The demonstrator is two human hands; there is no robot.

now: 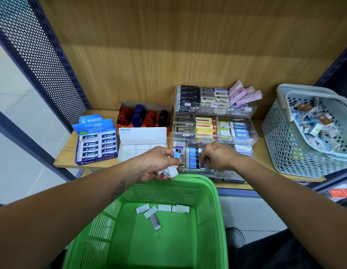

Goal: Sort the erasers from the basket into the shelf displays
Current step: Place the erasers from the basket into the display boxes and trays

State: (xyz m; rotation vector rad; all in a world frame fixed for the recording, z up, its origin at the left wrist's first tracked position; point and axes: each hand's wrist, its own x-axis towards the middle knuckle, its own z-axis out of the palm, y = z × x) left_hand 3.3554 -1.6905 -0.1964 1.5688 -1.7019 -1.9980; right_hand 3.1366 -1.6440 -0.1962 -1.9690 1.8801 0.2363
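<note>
A green plastic basket (209, 220) sits low in front of me with several wrapped erasers (155, 211) on its floor. My left hand (155, 164) hovers over the basket's far rim, shut on a few white erasers (171, 171). My right hand (217, 156) reaches into the front row of the clear tiered display (252, 131), fingers pinched on a blue-wrapped eraser (203, 165) among the blue packs there. The display's upper tiers hold rows of black, grey, yellow, blue and pink erasers.
A blue Pilot eraser box (97, 142) and a white eraser box (142, 141) stand left of the display, with a red box of stamps (144, 115) behind. A pale grey basket (281, 136) full of mixed erasers rests on the shelf at right. Perforated metal panels flank the shelf.
</note>
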